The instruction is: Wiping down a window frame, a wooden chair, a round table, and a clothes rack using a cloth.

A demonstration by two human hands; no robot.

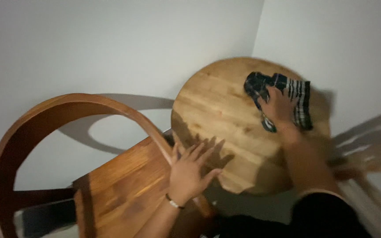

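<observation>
Table: a round wooden table top (225,110), light brown, with darker grain lines and small knots. It stands in the corner where two white walls meet.
Cloth: a dark checked cloth (296,99) with white stripes lies bunched up on the far right part of the table top.
Right hand: the right hand (278,110) lies flat on the cloth and presses it on the wood.
Left hand: the left hand (190,169) rests at the near left edge of the table top, fingers spread.
Shadow: the shadow of the fingers falls on the wood just beside the left hand.
</observation>
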